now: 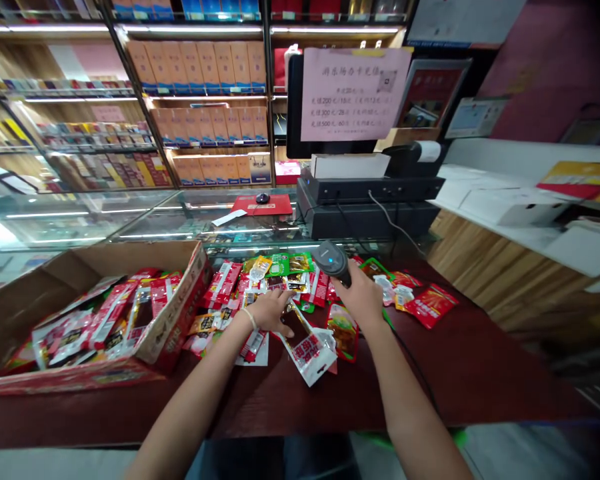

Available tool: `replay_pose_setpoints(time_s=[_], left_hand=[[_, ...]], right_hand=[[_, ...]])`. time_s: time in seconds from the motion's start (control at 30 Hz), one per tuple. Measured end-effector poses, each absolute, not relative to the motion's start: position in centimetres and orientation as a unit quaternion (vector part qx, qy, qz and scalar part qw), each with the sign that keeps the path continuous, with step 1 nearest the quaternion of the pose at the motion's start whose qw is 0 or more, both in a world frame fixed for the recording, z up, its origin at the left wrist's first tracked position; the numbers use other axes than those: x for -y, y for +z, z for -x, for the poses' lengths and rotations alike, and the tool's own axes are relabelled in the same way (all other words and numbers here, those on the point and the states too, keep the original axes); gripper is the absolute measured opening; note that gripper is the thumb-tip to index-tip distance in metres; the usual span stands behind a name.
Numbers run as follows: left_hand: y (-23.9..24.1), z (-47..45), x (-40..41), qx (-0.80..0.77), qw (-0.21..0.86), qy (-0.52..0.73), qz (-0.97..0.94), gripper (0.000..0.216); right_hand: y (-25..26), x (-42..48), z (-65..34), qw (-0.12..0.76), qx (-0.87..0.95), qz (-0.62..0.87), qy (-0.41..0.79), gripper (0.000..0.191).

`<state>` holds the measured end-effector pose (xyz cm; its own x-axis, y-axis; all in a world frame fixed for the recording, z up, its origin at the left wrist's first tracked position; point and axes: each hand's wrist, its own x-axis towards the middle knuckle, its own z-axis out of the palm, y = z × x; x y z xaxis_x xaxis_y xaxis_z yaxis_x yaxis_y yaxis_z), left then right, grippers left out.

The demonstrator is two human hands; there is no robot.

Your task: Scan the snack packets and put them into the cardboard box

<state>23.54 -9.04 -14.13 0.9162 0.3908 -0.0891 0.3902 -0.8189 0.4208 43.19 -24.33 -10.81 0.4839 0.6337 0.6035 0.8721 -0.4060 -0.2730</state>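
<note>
My right hand [363,297] is wrapped round the handle of a black barcode scanner [331,260], which shows a small blue light. The scanner's head is above the heaped snack packets. My left hand [269,312], with a pale band at the wrist, grips the upper left part of a white, brown and red snack packet [307,350]; its thumb lies on the near edge. Below and around both hands are several snack packets in red, green and yellow, among them a red one with food pictured on it [343,330]. The scanner's front is hidden from me.
An open cardboard box [180,317] full of similar packets stands at the left. More red packets [431,305] lie right of the scanner. Behind are a cash register unit [370,217], a monitor with a pink paper sign [353,93], a mouse [263,198] and stocked shelves. A cable trails down the counter [480,373].
</note>
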Motion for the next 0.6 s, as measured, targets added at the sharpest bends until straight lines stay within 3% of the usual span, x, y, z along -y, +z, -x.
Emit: replay_pose_setpoints(time_s=[0.1, 0.23, 0.3, 0.47, 0.6], left_hand=[[-14.6, -23.7, 8.5, -0.196, 0.293, 0.026, -0.935, 0.096], [-15.1, -23.9, 7.7, -0.243, 0.316, 0.056, -0.915, 0.037], [-15.2, -23.9, 7.5, -0.247, 0.293, 0.061, -0.922, 0.018], [-15.0, -23.6, 7.3, -0.262, 0.328, 0.153, -0.895, 0.014], [-15.2, -22.1, 6.2, -0.333, 0.548, 0.333, -0.692, 0.025]], right_hand=[[-10.8, 24.3, -42.9, 0.285, 0.463, 0.813, -0.207, 0.048], [-11.0, 24.2, -42.7, 0.287, 0.467, 0.810, -0.209, 0.048], [-11.1, 24.1, -42.7, 0.289, 0.468, 0.808, -0.210, 0.048], [-11.4, 23.8, -42.4, 0.294, 0.464, 0.808, -0.215, 0.045], [-11.8, 23.7, -42.3, 0.312, 0.451, 0.809, -0.211, 0.044]])
